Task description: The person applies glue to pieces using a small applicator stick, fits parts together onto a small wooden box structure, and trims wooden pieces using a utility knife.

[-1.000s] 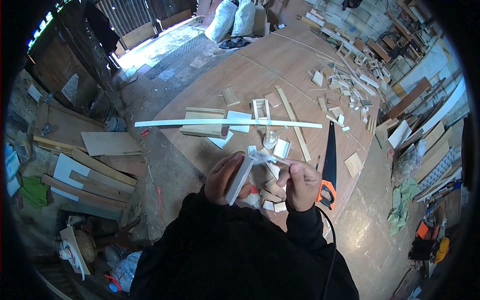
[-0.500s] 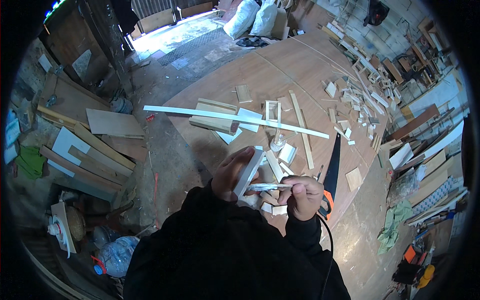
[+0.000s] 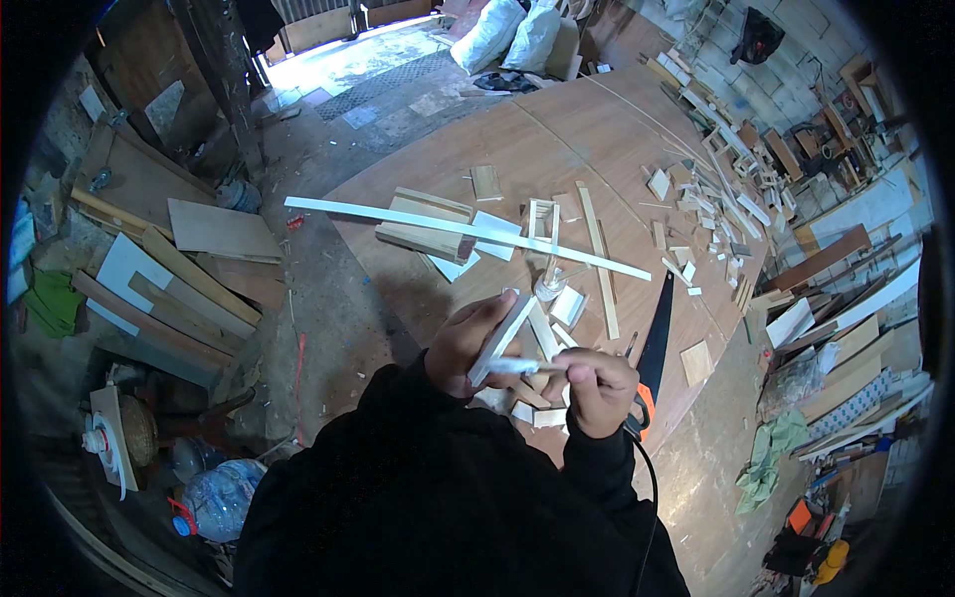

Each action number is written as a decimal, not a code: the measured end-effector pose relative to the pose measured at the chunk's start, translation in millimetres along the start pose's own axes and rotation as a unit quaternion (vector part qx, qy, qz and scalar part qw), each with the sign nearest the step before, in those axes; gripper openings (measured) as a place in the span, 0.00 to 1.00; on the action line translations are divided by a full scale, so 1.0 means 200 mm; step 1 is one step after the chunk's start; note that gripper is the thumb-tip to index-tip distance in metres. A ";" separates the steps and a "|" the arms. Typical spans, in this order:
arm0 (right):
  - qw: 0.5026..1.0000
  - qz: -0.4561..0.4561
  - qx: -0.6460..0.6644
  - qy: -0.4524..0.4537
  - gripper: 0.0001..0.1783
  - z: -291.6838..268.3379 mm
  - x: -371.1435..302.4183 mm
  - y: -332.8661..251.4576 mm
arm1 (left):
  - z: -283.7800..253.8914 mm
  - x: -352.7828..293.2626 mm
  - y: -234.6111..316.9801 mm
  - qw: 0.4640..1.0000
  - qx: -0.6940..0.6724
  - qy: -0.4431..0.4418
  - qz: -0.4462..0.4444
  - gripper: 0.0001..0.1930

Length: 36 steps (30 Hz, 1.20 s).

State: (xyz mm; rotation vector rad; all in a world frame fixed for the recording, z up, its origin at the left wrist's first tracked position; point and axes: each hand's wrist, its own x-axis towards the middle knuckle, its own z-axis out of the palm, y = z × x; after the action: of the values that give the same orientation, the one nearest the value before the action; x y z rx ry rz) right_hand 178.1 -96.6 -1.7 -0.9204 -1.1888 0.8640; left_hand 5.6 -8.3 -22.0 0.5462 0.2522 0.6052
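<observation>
My left hand (image 3: 460, 340) is closed round a pale wooden block (image 3: 503, 336), held tilted above the near edge of the table. In my right hand (image 3: 603, 394) a thin stick (image 3: 513, 366) is pinched between thumb and fingers. Its far end is coated white and blurred, and it meets or nearly meets the block's face; I cannot tell which. Beyond the hands stands a small clear jar (image 3: 548, 287), beside a little open wooden frame (image 3: 543, 219). Wood offcuts (image 3: 549, 418) lie beneath my hands, partly hidden by them.
A handsaw (image 3: 659, 343) with an orange handle lies right of my right hand. A long white strip (image 3: 398, 222) crosses the table (image 3: 557, 119) over boards. Scrap wood (image 3: 711, 209) is heaped at the far right. A large plastic bottle (image 3: 227, 502) stands at lower left.
The white end of the stick has shifted slightly along the block, and my right hand has moved a little left. Both hands keep their holds. The whole view has shifted slightly.
</observation>
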 end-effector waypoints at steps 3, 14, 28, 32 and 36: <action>0.995 -0.004 -0.007 0.101 0.17 0.02 0.04 0.06 | -0.02 0.02 -0.01 0.993 -0.086 -0.073 -0.035 0.18; 0.996 -0.041 -0.064 0.048 0.12 0.01 0.06 0.03 | 0.03 0.02 0.02 0.999 0.018 0.025 0.044 0.15; 0.985 -0.045 -0.075 0.148 0.15 0.00 0.10 0.11 | 0.05 0.00 0.07 0.974 0.173 0.119 0.081 0.17; 0.995 -0.054 -0.006 0.081 0.17 -0.04 0.02 0.13 | -0.07 0.02 0.05 0.992 0.073 0.093 0.043 0.16; 0.983 -0.088 -0.032 0.157 0.19 0.01 0.04 0.10 | -0.20 0.01 0.01 0.992 0.089 0.029 0.086 0.13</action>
State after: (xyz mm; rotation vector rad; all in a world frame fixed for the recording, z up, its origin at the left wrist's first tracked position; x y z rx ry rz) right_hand 176.2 -80.7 -17.0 -0.9475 -1.0098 0.5181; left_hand -8.8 9.5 -53.6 0.7289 0.3181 0.7721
